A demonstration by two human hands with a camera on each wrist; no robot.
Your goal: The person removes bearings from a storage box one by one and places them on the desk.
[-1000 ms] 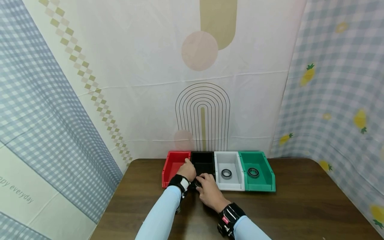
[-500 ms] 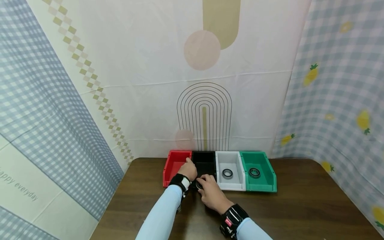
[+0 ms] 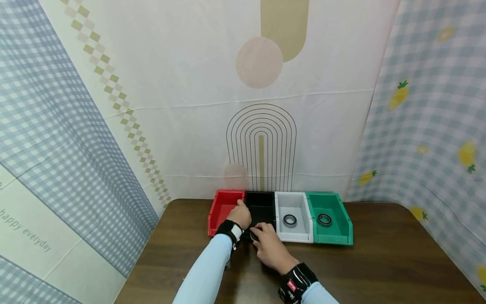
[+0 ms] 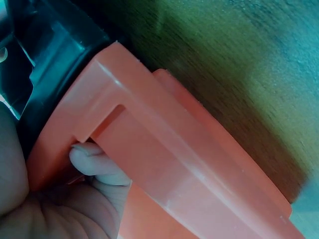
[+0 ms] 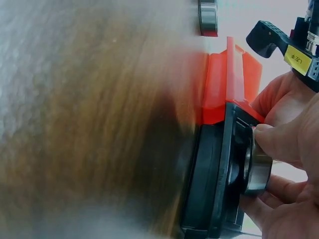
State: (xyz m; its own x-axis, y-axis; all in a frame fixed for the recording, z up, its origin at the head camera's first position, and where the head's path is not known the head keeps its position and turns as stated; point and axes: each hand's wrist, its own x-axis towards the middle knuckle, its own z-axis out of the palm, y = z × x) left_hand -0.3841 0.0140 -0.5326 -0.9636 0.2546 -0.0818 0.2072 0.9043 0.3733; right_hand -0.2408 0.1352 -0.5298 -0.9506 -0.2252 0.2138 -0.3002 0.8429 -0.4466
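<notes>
My right hand [image 3: 272, 250] pinches a ball bearing [image 5: 259, 172], a steel ring with a shiny outer face, between thumb and fingers. The bearing stands tilted at the low front of the black bin [image 3: 260, 200]. My left hand [image 3: 240, 214] grips the side wall shared by the red bin [image 3: 219, 211] and the black bin. In the left wrist view a curled finger [image 4: 97, 162] shows against the inside of the red wall. One bearing [image 3: 290, 225] lies flat in the white bin [image 3: 300, 200], another bearing [image 3: 324, 225] in the green bin [image 3: 343, 226].
All the bins stand side by side at the back of the brown wooden table [image 3: 379, 253], against a printed cloth [image 3: 190, 139]. Another bearing [image 5: 208, 19] appears at the top of the right wrist view, beyond the red bin. Checked cloths hang on both sides.
The head view has shifted slightly, so the scene sits a little further right. Both hands keep their places at the bins, with the bearing still pinched in my right hand.
</notes>
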